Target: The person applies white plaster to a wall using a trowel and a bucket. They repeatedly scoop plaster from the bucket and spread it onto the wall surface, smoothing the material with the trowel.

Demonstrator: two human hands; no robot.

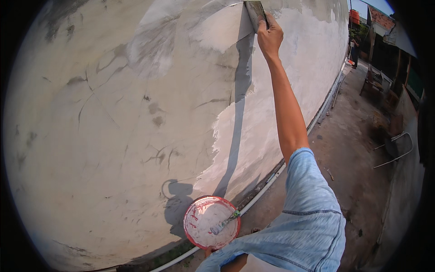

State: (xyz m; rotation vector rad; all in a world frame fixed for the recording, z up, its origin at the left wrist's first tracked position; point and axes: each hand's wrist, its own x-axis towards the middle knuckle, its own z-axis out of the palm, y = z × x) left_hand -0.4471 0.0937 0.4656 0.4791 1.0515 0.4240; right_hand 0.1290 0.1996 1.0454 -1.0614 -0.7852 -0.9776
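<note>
My right hand [270, 38] is raised high at full stretch. Its fingers are closed round a wide, flat scraper [254, 12], which is held against the wall [136, 113]. White putty [253, 131] coats the wall below and to the right of this hand; bare grey-beige plaster lies to the left. Low in front of me is a round red basin [186, 216] with white putty inside. A putty knife [225, 222] with a smeared greenish handle rests in it. My left hand [209, 252] grips the basin's near rim; only its thumb area shows.
A white pipe [267, 185] runs along the wall's foot. The concrete path [331, 149] stretches away to the right. A metal-framed chair [396, 149] lies at the right side, and a wooden chair [375, 81] stands farther off. A person [355, 52] stands at the far end.
</note>
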